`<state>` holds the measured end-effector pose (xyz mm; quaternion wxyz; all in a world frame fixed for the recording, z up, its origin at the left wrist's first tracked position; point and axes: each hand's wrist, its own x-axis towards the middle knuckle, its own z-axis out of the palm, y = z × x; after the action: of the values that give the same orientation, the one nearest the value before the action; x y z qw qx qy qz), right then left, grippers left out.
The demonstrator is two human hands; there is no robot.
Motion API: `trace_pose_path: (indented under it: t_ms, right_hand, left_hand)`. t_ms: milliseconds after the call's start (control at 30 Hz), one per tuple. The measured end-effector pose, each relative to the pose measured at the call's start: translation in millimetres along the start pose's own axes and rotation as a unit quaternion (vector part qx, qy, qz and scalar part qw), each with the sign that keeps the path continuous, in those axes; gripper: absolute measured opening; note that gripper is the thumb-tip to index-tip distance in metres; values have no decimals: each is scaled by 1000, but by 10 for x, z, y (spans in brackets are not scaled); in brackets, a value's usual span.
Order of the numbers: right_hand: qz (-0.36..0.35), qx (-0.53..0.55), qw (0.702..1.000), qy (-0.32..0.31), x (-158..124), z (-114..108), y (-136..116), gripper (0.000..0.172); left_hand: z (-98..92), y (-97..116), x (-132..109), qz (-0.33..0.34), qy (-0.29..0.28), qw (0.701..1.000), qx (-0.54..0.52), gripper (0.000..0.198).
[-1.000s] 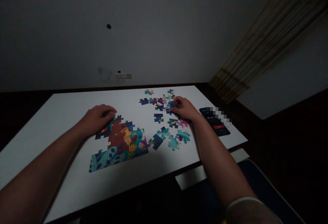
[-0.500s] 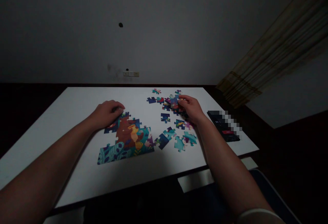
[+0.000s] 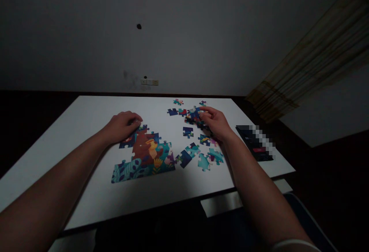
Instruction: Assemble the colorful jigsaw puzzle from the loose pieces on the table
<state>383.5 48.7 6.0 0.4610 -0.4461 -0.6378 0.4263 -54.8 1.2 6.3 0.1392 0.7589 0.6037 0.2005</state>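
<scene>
Jigsaw puzzle pieces (image 3: 188,131) are laid out in two zones on a white table (image 3: 86,129). An assembled puzzle section (image 3: 144,158), patterned in brown, teal and yellow, occupies the near middle of the table, with an irregular upper edge. Separated pieces are spaced apart to its right, apparently so that each shape and colour can be seen. A denser pile of loose pieces (image 3: 192,116) sits toward the far edge of the table. The left hand (image 3: 122,126) is curled narrow, with its fingertips at the upper edge of the assembled section; this position appears to steady that edge, but a held piece cannot be confirmed. The right hand (image 3: 216,123) is drawn into a narrow pinch at the pile, and the fingers hide whether a piece is gripped. A phone (image 3: 251,143), partly pixelated, lies flat to the right of the right hand, away from the pieces. Relative to the earlier frame, the right hand sits lower against the pile, and the multicoloured piece previously visible at its fingers no longer stands out. The left hand is nearly unchanged, and the table appears slightly shifted in view, which suggests head movement.
</scene>
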Motion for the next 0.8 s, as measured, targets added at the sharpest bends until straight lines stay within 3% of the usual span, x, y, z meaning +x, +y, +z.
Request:
trace_pose_path:
  t_ms: [267, 367, 567, 800]
  right_hand:
    - [-9, -24, 1000, 3, 26, 8, 24, 52]
    - [-29, -122, 992, 33, 48, -79, 57, 45]
    - [-3, -400, 913, 84, 56, -394, 94, 41]
    - [125, -498, 844, 153, 33, -572, 109, 37]
  left_hand:
    - [-20, 17, -8, -10, -3, 1000, 2, 47]
    - [-25, 29, -8, -9, -4, 1000, 3, 47]
    - [-2, 18, 0, -4, 7, 1000, -6, 49]
    - [-3, 5, 12, -14, 6, 1000, -5, 48]
